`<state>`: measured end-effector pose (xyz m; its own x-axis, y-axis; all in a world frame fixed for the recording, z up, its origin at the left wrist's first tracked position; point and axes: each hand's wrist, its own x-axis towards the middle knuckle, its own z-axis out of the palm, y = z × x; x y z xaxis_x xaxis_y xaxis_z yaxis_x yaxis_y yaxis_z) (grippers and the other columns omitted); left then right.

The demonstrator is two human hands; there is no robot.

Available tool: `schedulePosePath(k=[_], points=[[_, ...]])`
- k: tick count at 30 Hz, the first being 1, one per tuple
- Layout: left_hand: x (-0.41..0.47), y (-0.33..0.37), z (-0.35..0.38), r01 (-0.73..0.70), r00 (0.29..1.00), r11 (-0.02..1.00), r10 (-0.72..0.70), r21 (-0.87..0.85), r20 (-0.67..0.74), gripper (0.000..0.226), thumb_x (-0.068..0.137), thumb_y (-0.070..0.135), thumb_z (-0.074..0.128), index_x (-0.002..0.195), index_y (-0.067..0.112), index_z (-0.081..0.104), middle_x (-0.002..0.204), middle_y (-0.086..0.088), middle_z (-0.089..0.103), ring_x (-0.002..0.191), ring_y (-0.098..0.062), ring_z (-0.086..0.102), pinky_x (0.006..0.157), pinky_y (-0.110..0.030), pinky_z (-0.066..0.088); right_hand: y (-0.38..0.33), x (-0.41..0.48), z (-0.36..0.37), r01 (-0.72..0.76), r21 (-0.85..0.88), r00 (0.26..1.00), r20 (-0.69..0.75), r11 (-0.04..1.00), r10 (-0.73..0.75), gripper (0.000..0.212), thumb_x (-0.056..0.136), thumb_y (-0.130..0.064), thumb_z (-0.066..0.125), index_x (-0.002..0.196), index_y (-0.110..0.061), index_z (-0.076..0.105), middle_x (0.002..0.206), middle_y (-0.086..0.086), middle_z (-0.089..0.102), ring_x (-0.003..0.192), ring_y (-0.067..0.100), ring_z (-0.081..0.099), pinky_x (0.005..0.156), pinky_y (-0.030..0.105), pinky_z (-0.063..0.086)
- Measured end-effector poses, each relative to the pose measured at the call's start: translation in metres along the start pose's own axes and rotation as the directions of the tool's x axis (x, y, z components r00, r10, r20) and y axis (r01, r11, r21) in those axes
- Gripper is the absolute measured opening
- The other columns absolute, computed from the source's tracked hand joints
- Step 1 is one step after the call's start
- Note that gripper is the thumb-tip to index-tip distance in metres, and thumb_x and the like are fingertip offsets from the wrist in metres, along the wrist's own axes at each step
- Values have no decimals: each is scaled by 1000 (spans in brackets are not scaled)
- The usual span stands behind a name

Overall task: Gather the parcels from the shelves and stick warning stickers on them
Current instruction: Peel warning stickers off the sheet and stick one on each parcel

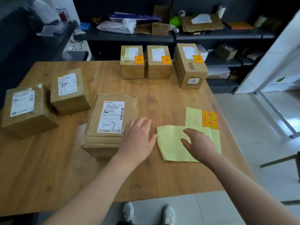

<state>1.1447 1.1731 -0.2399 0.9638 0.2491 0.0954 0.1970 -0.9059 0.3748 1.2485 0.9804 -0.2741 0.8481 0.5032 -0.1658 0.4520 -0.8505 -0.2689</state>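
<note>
Well to the left of the left hand (138,137) sit two plain boxes with white labels: the corner box (24,111) at the table's edge and the second box (69,91) just beside it. The left hand is open, fingers straight and spread. It lies over the near right corner of the flat parcel (110,120), which is marked 1-7, and grips nothing.

Beyond both hands, along the far side of the wooden table (48,176), three more stand in a row: the first far box (132,69), the middle far box (159,69) and the tall far box (190,70). Each carries one orange warning sticker, which makes six parcels in all.

The right hand (199,143) is loosely open and holds nothing. It hangs over the near yellow sheet (172,143), hiding part of it. That sheet overlaps the far yellow sheet (193,116), which lies past the fingertips and bears the spare stickers (210,120), two as far as I can make out. The dark shelves (129,36) behind the table hold loose cartons and bags.
</note>
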Motion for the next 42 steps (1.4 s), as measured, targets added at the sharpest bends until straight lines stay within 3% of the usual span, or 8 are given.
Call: schedulePosePath(k=[7,12,18,23,30,34,37,42], points=[[39,75,102,-64,938,995,33,77,346,66,95,45,48,147,10,28,154,-6,29,143,-23,21,116,-37,20,109,-9,16,-139,-74,977,153,987,149,60,96,-37,49,148,-14,30,157,4,25,140,22,33,108,36,36],[56,88,160,-30,877,986,-53,164,478,82,93,52,48,153,14,7,162,-8,2,149,-25,-1,120,-46,5,146,-8,37,-46,-110,965,251,993,72,69,97,-41,47,152,-14,15,160,2,12,147,18,13,117,33,15],[42,90,190,69,886,992,-109,103,450,90,88,57,52,153,13,8,162,-8,0,149,-23,2,120,-41,7,154,-12,55,150,-84,959,256,985,-125,69,98,-41,43,153,-15,11,161,1,5,148,16,5,116,28,1],[29,101,196,186,946,976,-147,-112,289,66,89,45,59,143,13,41,150,-2,38,137,-22,33,114,-34,27,154,-14,63,197,-38,953,242,980,-183,67,98,-40,44,153,-17,13,161,-1,6,148,15,4,118,29,2],[32,117,194,451,885,822,-360,-348,295,24,88,29,66,104,12,72,101,0,71,93,-17,63,76,-24,45,151,-18,70,212,103,955,188,972,-228,60,97,-35,48,150,-19,25,160,-4,16,147,12,8,116,25,-1],[29,114,197,581,814,658,-450,-479,368,24,90,25,63,106,8,72,104,-3,70,96,-19,62,79,-25,44,147,-21,74,171,194,978,85,966,-191,45,96,-29,52,140,-19,48,151,-3,37,140,15,30,116,28,16],[25,113,197,640,765,479,-464,-600,446,16,91,27,63,94,13,72,97,0,70,91,-17,62,75,-27,45,140,-20,73,61,340,998,-27,938,-55,30,92,-28,60,120,-19,66,126,-3,58,117,16,50,97,27,40],[20,113,196,673,704,206,-474,-711,529,11,89,22,67,80,17,69,86,-3,72,88,-23,66,85,-37,55,122,-16,65,-75,550,993,-38,832,114,21,87,-29,65,105,-21,74,106,-8,67,88,3,58,75,14,43]])
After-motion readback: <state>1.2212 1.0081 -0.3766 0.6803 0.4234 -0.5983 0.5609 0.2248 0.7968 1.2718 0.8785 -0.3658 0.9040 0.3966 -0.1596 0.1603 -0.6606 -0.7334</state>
